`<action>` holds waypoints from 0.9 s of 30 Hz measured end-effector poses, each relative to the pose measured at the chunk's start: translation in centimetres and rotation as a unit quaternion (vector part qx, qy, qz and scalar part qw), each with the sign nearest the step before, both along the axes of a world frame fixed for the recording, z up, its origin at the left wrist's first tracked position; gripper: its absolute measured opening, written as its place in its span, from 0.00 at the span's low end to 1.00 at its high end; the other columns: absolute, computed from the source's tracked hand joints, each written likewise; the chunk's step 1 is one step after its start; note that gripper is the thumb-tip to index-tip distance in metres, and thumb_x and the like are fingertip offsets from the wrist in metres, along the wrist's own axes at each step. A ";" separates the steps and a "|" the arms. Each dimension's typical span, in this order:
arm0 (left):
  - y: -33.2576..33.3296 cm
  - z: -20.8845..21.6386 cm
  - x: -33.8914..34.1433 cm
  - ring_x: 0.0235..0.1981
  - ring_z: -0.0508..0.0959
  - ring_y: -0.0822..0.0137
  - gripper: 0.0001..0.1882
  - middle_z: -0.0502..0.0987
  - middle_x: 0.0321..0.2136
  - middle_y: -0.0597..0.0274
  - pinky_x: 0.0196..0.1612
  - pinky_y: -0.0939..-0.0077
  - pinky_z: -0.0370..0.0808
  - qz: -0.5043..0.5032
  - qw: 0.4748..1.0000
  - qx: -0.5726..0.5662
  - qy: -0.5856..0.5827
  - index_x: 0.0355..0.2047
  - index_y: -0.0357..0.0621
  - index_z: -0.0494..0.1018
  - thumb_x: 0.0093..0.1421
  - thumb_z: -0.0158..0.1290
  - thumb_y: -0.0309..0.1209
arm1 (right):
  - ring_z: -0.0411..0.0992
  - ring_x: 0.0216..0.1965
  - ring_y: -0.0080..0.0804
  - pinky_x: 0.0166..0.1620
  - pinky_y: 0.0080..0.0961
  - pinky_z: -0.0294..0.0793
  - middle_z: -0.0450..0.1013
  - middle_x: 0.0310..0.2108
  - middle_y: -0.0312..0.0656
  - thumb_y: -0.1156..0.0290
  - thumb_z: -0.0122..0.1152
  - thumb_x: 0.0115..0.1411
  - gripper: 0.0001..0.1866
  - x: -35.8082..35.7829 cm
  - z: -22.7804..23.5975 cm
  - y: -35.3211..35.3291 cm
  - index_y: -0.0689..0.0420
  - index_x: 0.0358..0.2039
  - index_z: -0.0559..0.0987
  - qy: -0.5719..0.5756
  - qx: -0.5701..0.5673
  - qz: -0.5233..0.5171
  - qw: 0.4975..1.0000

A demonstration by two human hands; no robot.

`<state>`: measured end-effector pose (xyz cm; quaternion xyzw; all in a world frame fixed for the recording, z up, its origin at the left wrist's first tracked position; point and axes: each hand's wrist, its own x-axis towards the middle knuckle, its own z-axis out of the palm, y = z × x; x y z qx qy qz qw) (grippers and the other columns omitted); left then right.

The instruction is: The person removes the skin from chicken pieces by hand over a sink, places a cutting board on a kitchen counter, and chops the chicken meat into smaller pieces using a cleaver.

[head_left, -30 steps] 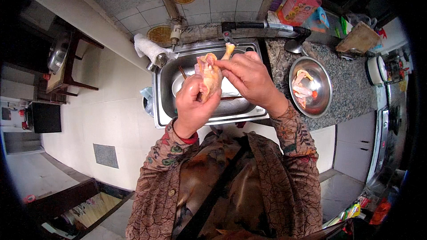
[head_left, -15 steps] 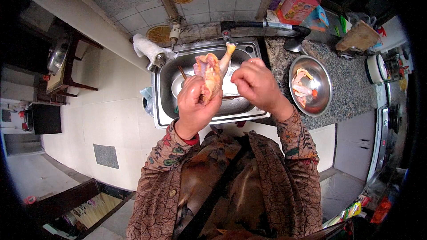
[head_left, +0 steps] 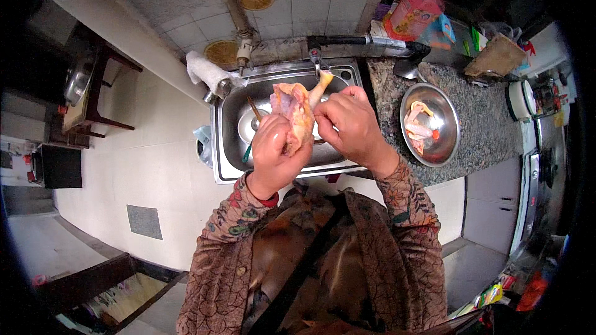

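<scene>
Over the sink, my left hand (head_left: pixel 273 146) grips a raw chicken leg quarter (head_left: pixel 297 111) by its meaty lower end, fingers wrapped round it. Its drumstick points up and to the right, toward the tap (head_left: pixel 315 56). My right hand (head_left: pixel 351 124) is closed, its bent fingertips pinched right against the right side of the chicken. What lies between those fingertips is too small to see. Beneath both hands is the stainless steel sink (head_left: pixel 226 164), with a white bowl (head_left: pixel 246 127) and a brown stick-like utensil partly hidden behind my left hand.
On the granite counter to the right stands a steel bowl (head_left: pixel 450 142) with raw chicken pieces (head_left: pixel 417 125) in it. Farther back are a pink pump bottle (head_left: pixel 417 12), a ladle (head_left: pixel 408 68) and a cutting board (head_left: pixel 496 57). A white cloth (head_left: pixel 208 71) hangs at the sink's left back corner.
My right hand has moved left and slightly down, from a small gap beside the chicken to contact with its side. My left hand still holds the chicken in nearly the same place.
</scene>
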<state>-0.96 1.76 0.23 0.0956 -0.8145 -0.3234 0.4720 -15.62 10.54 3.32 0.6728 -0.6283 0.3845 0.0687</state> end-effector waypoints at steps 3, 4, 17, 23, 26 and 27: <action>-0.1 -0.1 -0.2 0.21 0.70 0.59 0.14 0.70 0.21 0.57 0.30 0.70 0.67 -0.024 0.999 -0.029 0.036 0.27 0.38 0.68 0.39 0.58 0.16 | 0.64 0.23 0.37 0.34 0.31 0.62 0.65 0.19 0.39 0.78 0.56 0.46 0.04 0.1 -0.1 0.0 0.57 0.22 0.70 -0.058 -0.006 0.020 0.998; -0.1 -0.1 -0.3 0.22 0.70 0.58 0.14 0.70 0.21 0.57 0.30 0.69 0.66 -0.019 0.999 -0.033 0.037 0.25 0.39 0.67 0.38 0.59 0.17 | 0.64 0.22 0.37 0.34 0.30 0.62 0.65 0.19 0.39 0.79 0.55 0.46 0.04 0.0 0.0 0.1 0.57 0.21 0.70 -0.084 0.000 0.030 0.996; -0.4 0.3 0.2 0.20 0.68 0.56 0.13 0.67 0.19 0.57 0.26 0.68 0.63 -0.043 0.996 -0.071 0.032 0.22 0.37 0.66 0.36 0.58 0.17 | 0.64 0.34 0.31 0.41 0.32 0.59 0.64 0.27 0.34 0.71 0.55 0.46 0.09 -2.6 4.9 -3.4 0.50 0.30 0.77 0.208 0.048 0.060 0.975; -0.5 0.2 0.4 0.18 0.65 0.57 0.14 0.65 0.17 0.58 0.23 0.68 0.61 -0.043 0.995 -0.084 0.041 0.21 0.37 0.66 0.35 0.58 0.16 | 0.64 0.32 0.32 0.42 0.33 0.60 0.65 0.26 0.35 0.71 0.60 0.44 0.06 -2.6 4.8 -3.5 0.54 0.25 0.74 0.204 0.077 0.070 0.974; -0.6 -0.2 0.5 0.17 0.65 0.58 0.13 0.65 0.17 0.58 0.24 0.68 0.61 -0.039 0.994 -0.092 0.043 0.21 0.38 0.65 0.36 0.58 0.16 | 0.64 0.31 0.33 0.42 0.32 0.60 0.65 0.25 0.35 0.71 0.60 0.45 0.05 -2.8 4.0 -3.6 0.55 0.23 0.73 0.143 0.076 0.086 0.983; -0.6 -0.3 0.5 0.17 0.65 0.58 0.13 0.65 0.17 0.59 0.24 0.68 0.61 -0.040 0.994 -0.094 0.044 0.21 0.39 0.65 0.36 0.58 0.16 | 0.65 0.31 0.33 0.42 0.31 0.60 0.65 0.25 0.35 0.71 0.60 0.46 0.05 -3.1 3.8 -3.6 0.55 0.23 0.73 0.109 0.080 0.095 0.986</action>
